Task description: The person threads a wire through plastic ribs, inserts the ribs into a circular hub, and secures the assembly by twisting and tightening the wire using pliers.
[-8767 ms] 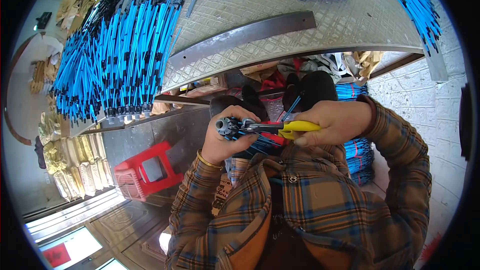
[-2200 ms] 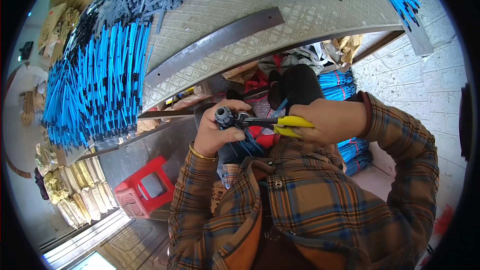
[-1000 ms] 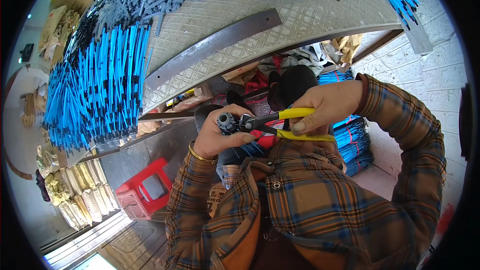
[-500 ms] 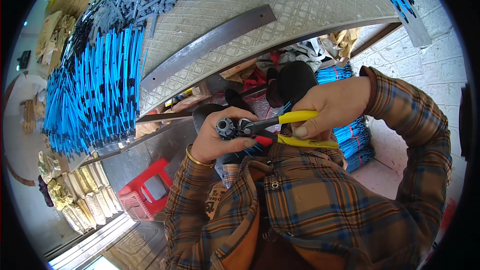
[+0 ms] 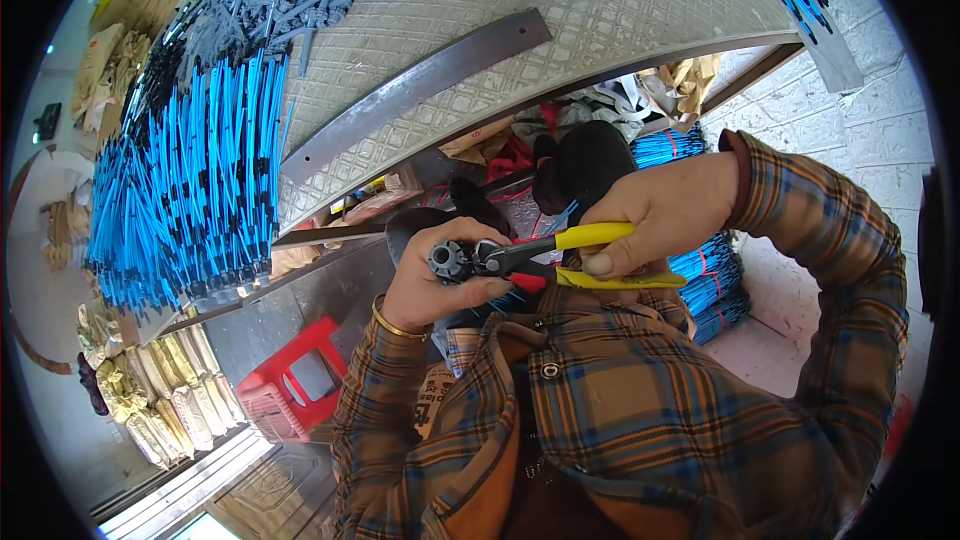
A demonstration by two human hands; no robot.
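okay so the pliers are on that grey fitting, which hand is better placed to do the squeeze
Right, most likely. The right hand already wraps the yellow handles of the pliers, whose nose sits at the grey fitting. The left hand is fully occupied gripping that fitting, so it looks best kept as the steadying hand.

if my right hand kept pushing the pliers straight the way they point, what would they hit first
Most likely the grey round part gripped in your left hand; the yellow-handled pliers in your right hand already have their tip at it.
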